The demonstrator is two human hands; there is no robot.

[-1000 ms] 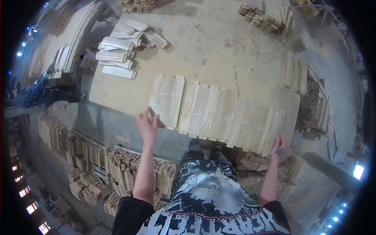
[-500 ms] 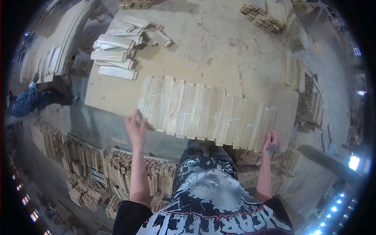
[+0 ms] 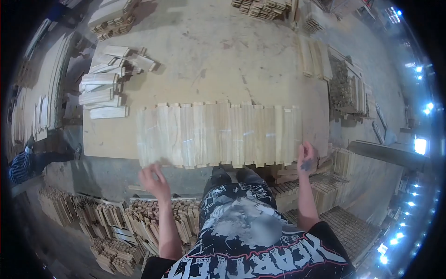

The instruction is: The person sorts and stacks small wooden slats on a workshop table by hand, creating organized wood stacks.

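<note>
A row of light wooden slats (image 3: 218, 135) lies side by side near the front edge of the table (image 3: 186, 69), with uneven ends. My left hand (image 3: 154, 180) is at the front left corner of the row, fingers apart and a little bent, nothing seen in it. At the right end of the row is my right hand (image 3: 305, 156), its fingers curled beside the last slat; whether it grips anything is too small to tell. A loose heap of short boards (image 3: 104, 88) sits on the table at the left.
Stacked boards stand at the table's back left (image 3: 111, 18), back (image 3: 267, 9) and right side (image 3: 313, 58). Bundles of wood pieces (image 3: 153, 218) stand below the table's front. A person in a striped sleeve (image 3: 21, 167) is at the far left.
The view has turned, so the row looks more level and further left. My left hand has moved from the row's left edge toward its front corner.
</note>
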